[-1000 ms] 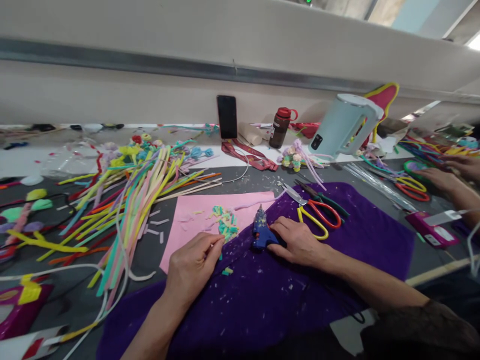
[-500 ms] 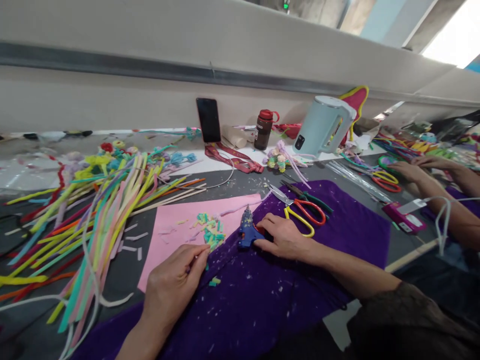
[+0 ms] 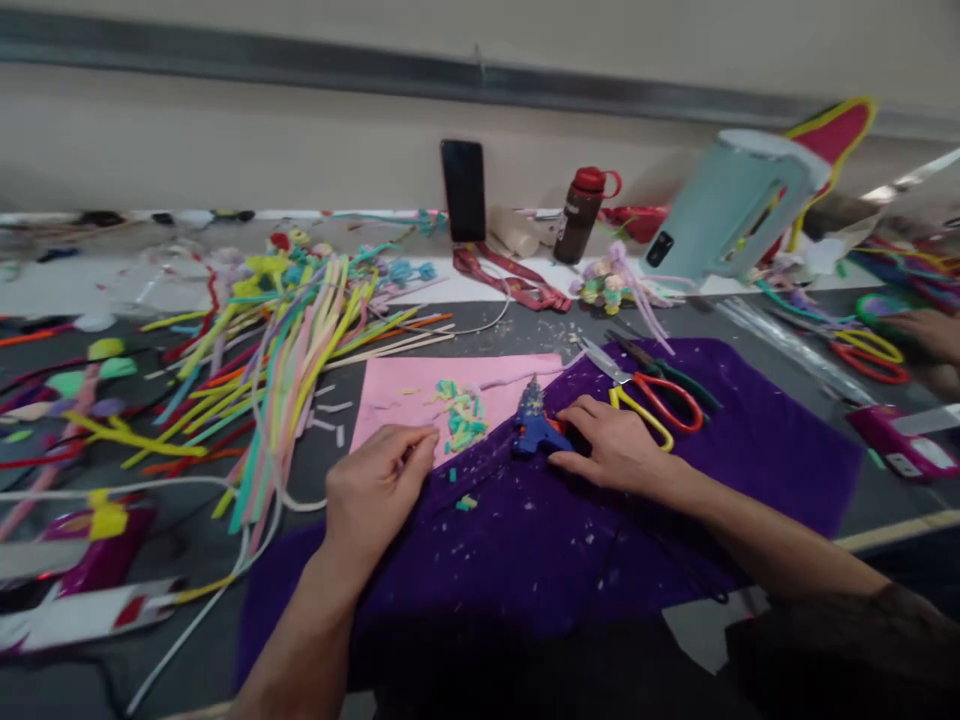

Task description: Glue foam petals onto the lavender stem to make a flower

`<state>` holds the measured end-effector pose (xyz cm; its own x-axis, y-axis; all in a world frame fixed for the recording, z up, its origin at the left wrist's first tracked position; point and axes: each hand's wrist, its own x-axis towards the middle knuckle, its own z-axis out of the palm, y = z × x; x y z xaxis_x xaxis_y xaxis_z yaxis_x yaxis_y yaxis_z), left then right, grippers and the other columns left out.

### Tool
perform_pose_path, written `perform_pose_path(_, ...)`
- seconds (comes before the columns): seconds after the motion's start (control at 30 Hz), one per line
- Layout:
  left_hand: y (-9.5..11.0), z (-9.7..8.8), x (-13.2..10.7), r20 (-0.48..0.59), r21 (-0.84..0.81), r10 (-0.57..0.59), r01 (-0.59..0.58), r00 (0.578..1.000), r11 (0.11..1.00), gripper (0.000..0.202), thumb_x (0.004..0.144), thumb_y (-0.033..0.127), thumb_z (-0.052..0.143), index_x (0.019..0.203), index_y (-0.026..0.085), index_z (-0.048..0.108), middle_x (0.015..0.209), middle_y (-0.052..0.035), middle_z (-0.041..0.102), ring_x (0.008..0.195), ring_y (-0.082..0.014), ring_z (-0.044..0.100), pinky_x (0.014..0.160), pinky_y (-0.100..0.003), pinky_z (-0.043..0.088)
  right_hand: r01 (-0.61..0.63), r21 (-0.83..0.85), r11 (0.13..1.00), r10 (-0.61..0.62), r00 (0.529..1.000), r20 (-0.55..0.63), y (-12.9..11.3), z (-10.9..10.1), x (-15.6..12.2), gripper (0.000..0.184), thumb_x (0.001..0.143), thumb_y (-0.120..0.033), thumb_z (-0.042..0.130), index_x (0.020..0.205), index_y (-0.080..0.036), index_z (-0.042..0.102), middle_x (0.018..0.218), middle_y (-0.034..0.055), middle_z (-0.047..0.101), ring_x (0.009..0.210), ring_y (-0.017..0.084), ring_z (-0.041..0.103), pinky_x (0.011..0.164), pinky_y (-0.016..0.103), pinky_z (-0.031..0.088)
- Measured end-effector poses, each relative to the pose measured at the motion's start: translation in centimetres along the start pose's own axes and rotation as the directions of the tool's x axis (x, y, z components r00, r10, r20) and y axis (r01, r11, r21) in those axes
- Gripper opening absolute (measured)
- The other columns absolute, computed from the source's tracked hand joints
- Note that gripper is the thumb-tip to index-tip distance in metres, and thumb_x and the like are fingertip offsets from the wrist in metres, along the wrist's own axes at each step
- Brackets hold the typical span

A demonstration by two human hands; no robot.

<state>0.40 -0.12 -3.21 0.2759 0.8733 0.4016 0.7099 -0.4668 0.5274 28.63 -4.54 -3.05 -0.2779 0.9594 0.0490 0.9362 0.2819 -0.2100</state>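
My left hand (image 3: pixel 382 490) is closed in a pinch at the lower edge of a pink sheet (image 3: pixel 386 390); anything between its fingertips is too small to make out. Cut bits of green and yellow pipe cleaner (image 3: pixel 465 415) lie in a pile just beyond them. My right hand (image 3: pixel 619 447) has thumb and fingers around the handle side of a blue glue gun (image 3: pixel 534 430), whose nozzle points away from me. A purple cloth (image 3: pixel 510 560) spreads beneath both hands. Scissors with red and yellow handles (image 3: pixel 664 395) lie behind my right hand, beside dark green-handled pliers (image 3: pixel 679 375).
A bundle of long pipe cleaners (image 3: pixel 300 350) covers the left, with white cords and a magenta device (image 3: pixel 105 550) nearer me. Along the back stand a phone (image 3: pixel 463 190), a red-capped bottle (image 3: pixel 581 220) and a pale blue kettle (image 3: pixel 731 205). Another person's hand (image 3: pixel 934 340) is at far right.
The view has turned left and down, so more of the left side shows and things appear shifted right. Both hands keep nearly the same places relative to the sheet and glue gun.
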Motion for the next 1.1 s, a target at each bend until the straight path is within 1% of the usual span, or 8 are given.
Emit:
perform_pose_path(0.2, -0.9, -1.0, -0.5, -0.084, -0.008, -0.104, 0.104, 0.991, 0.995, 0.016, 0.08, 0.029, 0.056, 0.085, 0.02, 0.068, 0.078, 0.0008, 0.068, 0.066, -0.0118, 0.061, 0.06, -0.022, 0.046, -0.017, -0.065, 0.998, 0.017, 1.0, 0.005, -0.5, 0.8, 0.0, 0.04, 0.082, -0.048, 0.049, 0.1, -0.014, 0.058, 0.094, 0.0111, 0.059, 0.083, 0.025, 0.058, 0.069, 0.035, 0.044)
perform_pose_path(0.4, -0.5, -0.7, -0.6, -0.063, -0.043, -0.095, 0.092, 0.994, 0.995, 0.016, 0.08, 0.029, 0.054, 0.082, 0.02, 0.067, 0.079, 0.0, 0.069, 0.067, -0.0121, 0.061, 0.061, -0.021, 0.046, 0.066, -0.074, 0.995, -0.063, 0.997, 0.054, -0.2, -1.2, 0.9, 0.04, 0.084, -0.051, 0.047, 0.101, -0.018, 0.06, 0.095, 0.0088, 0.06, 0.08, 0.022, 0.059, 0.066, 0.03, 0.042)
perform_pose_path(0.57, -0.2, -0.2, -0.6, -0.021, -0.067, -0.092, 0.091, 0.996, 0.994, 0.017, 0.081, 0.029, 0.053, 0.083, 0.019, 0.067, 0.079, -0.0005, 0.069, 0.066, -0.0121, 0.061, 0.06, -0.021, 0.046, 0.202, -0.166, 0.965, -0.197, 0.979, 0.046, -0.8, -2.2, 7.1, 0.03, 0.092, -0.035, 0.04, 0.103, -0.018, 0.061, 0.098, 0.0088, 0.06, 0.087, 0.021, 0.058, 0.066, 0.027, 0.04)
perform_pose_path(0.8, -0.8, 0.1, -0.7, -0.015, -0.073, -0.101, 0.1, 0.995, 0.992, 0.017, 0.08, 0.03, 0.055, 0.079, 0.019, 0.068, 0.076, -0.0008, 0.069, 0.062, -0.0117, 0.061, 0.061, -0.021, 0.045, 0.281, -0.174, 0.944, -0.273, 0.959, 0.071, -2.3, 0.3, 15.1, 0.009, 0.075, -0.02, 0.06, 0.077, -0.015, 0.068, 0.082, 0.0097, 0.065, 0.073, 0.02, 0.059, 0.055, 0.024, 0.035)
perform_pose_path(0.93, -0.5, -0.3, -1.0, -0.009, -0.145, -0.081, 0.079, 0.997, 0.986, 0.015, 0.081, 0.028, 0.055, 0.079, 0.02, 0.067, 0.079, -0.0008, 0.069, 0.069, -0.0125, 0.062, 0.066, -0.022, 0.045, 0.27, -0.164, 0.949, -0.291, 0.949, -0.124, -2.5, -2.2, 16.3, 0.019, 0.085, -0.02, 0.048, 0.089, -0.015, 0.066, 0.092, 0.0095, 0.063, 0.078, 0.018, 0.058, 0.059, 0.025, 0.037)
perform_pose_path(1.0, -0.3, -0.7, -1.1, -0.016, -0.176, -0.084, 0.08, 0.996, 0.981, 0.014, 0.081, 0.027, 0.055, 0.078, 0.02, 0.067, 0.079, -0.0005, 0.069, 0.07, -0.0124, 0.062, 0.067, -0.022, 0.044, 0.276, -0.117, 0.954, -0.299, 0.913, -0.278, -3.4, -4.1, 16.0, 0.025, 0.09, -0.022, 0.041, 0.097, -0.014, 0.063, 0.096, 0.0099, 0.06, 0.084, 0.017, 0.056, 0.065, 0.026, 0.039)
perform_pose_path(1.07, 0.0, -1.1, -1.1, -0.015, -0.222, -0.106, 0.1, 0.994, 0.97, 0.014, 0.081, 0.026, 0.055, 0.078, 0.02, 0.068, 0.079, -0.0003, 0.069, 0.07, -0.0121, 0.061, 0.066, -0.022, 0.044, 0.37, 0.105, 0.923, -0.279, 0.832, -0.48, -4.8, -5.5, 14.9, 0.02, 0.089, -0.024, 0.045, 0.091, -0.014, 0.063, 0.086, 0.0067, 0.059, 0.076, 0.014, 0.054, 0.065, 0.025, 0.04)
perform_pose_path(1.1, 0.1, -1.3, -1.1, -0.015, -0.252, -0.127, 0.119, 0.992, 0.96, 0.014, 0.081, 0.027, 0.055, 0.078, 0.02, 0.068, 0.078, -0.0002, 0.069, 0.069, -0.0121, 0.061, 0.064, -0.022, 0.044, 0.454, 0.293, 0.841, -0.24, 0.8, -0.549, -5.7, -6.0, 14.1, 0.016, 0.085, -0.026, 0.051, 0.084, -0.015, 0.063, 0.077, 0.0037, 0.058, 0.068, 0.012, 0.052, 0.061, 0.024, 0.04)
